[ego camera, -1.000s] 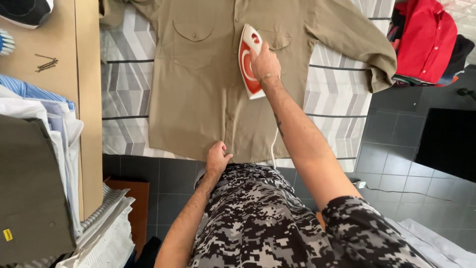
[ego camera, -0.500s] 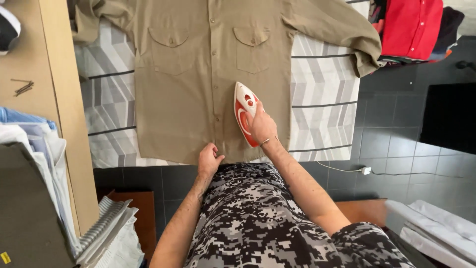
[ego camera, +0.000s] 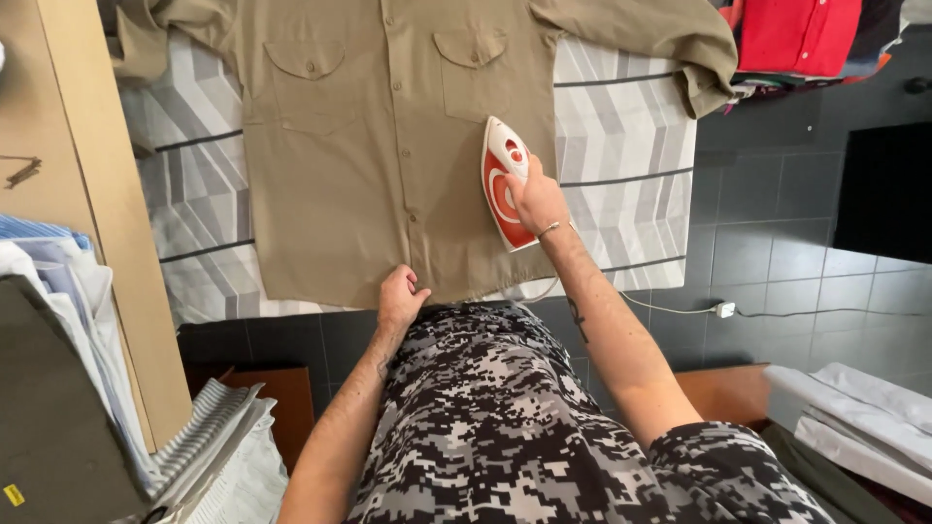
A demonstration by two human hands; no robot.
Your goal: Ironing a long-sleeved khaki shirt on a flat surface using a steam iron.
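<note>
A khaki button-up shirt [ego camera: 369, 165] with two chest pockets lies spread flat, front up, on a grey-and-white patterned ironing surface [ego camera: 621, 155]. My right hand [ego camera: 532, 199] grips the handle of a red-and-white iron [ego camera: 503, 180], which rests on the shirt's lower right front, below the right pocket. My left hand [ego camera: 400, 299] pinches the shirt's bottom hem near the button placket, at the edge closest to me.
A wooden shelf [ego camera: 87, 194] runs along the left, with stacked folded shirts [ego camera: 58, 320] beside it. Red clothing [ego camera: 796, 34] lies at the top right. The iron's cord [ego camera: 680, 311] trails over the dark tiled floor. White folded fabric [ego camera: 854, 408] sits at the lower right.
The iron has slid from the upper middle of the shirt down toward the hem and now sits on the lower right front. My left hand stays at the hem.
</note>
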